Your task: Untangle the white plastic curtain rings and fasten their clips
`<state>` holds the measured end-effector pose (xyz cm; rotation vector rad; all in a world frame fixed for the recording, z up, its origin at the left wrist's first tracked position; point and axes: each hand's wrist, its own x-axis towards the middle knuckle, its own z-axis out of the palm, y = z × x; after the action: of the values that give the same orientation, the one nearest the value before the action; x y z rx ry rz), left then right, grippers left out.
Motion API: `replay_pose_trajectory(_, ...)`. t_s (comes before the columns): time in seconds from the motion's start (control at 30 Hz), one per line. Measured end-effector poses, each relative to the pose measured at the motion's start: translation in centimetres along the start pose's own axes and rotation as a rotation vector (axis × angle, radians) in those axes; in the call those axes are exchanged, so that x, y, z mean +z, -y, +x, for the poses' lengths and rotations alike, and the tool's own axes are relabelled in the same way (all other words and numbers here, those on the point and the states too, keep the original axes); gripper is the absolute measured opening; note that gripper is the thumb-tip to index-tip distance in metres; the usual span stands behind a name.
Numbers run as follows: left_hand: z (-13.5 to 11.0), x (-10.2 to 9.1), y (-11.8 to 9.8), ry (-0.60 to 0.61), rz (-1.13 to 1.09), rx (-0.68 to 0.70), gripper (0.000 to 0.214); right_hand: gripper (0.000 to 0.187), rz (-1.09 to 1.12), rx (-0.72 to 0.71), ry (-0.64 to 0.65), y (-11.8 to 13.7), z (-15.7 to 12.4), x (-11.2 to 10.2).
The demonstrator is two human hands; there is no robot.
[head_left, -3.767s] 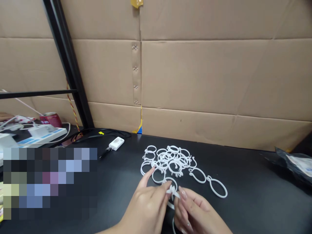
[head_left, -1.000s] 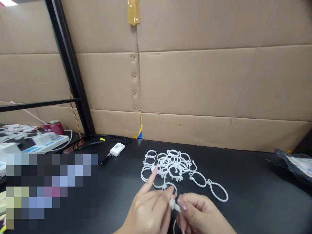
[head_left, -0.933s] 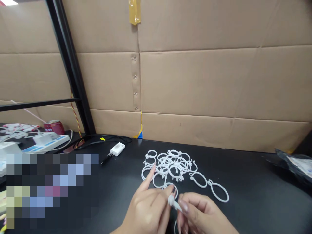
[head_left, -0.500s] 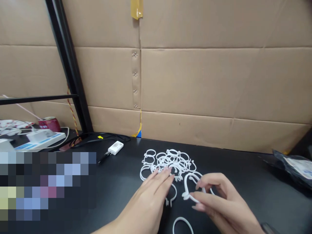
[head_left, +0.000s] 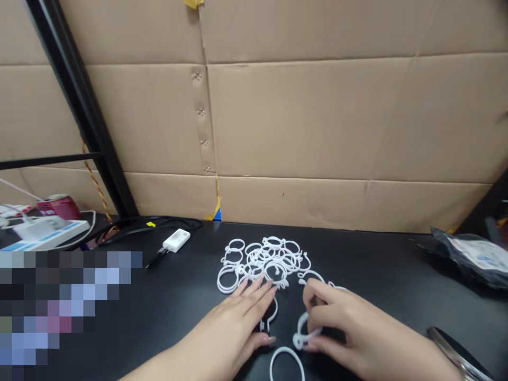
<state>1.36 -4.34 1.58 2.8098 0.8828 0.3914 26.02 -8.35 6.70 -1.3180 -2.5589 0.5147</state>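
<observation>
My left hand (head_left: 238,325) lies flat, palm down and fingers outstretched, at the near edge of a heap of white plastic rings (head_left: 273,259). Its fingertips touch or cover the nearest ones. One open ring (head_left: 273,312) shows partly from under that hand. My right hand (head_left: 341,323) pinches a white ring (head_left: 299,338) with a small eyelet between thumb and fingers, low over the table; the hand hides part of it. Nearer to me, a separate ring (head_left: 286,349) is cut off by the bottom of the view.
Two rings lie beyond my right hand, one (head_left: 313,273) fully visible. A white adapter (head_left: 177,241) with a black plug is at left. Further left are a power strip (head_left: 59,233) and a red can (head_left: 59,207). A black plastic bag (head_left: 468,259) lies at right; cardboard (head_left: 293,121) stands behind.
My right hand has turned over and lowered the ring closer to the table. My left thumb has come out to the side. The view has shifted slightly to the right.
</observation>
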Motion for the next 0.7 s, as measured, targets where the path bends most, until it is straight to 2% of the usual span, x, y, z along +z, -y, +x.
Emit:
replay_pose_trajectory(0.13, 0.1, 0.1, 0.0, -0.024, -0.008, 0.005, 0.063, 0.01, 0.263, 0.061, -0.004, 0.3, 0.2, 0.0)
replay_pose_trajectory(0.3, 0.0, 1.5, 0.3, -0.099, 0.07, 0.035, 0.064, 0.028, 0.999, 0.123, -0.064, -0.4, 1.1, 0.8)
replay_pose_trajectory(0.37, 0.0, 2.1, 0.3, -0.141, 0.115, 0.026, 0.059, 0.032, 1.162, 0.171, -0.095, -0.6, 1.4, 1.2)
replay_pose_trajectory(0.5, -0.1, 2.3, 0.3, -0.163, 0.126, -0.012, 0.055, 0.027, 1.262, 0.203, -0.16, -0.4, 1.6, 1.5)
replay_pose_trajectory(0.7, -0.3, 1.0, -0.1, -0.098, 0.085, -0.022, 0.051, 0.027, 1.277, 0.201, -0.177, -0.2, 1.8, 1.4)
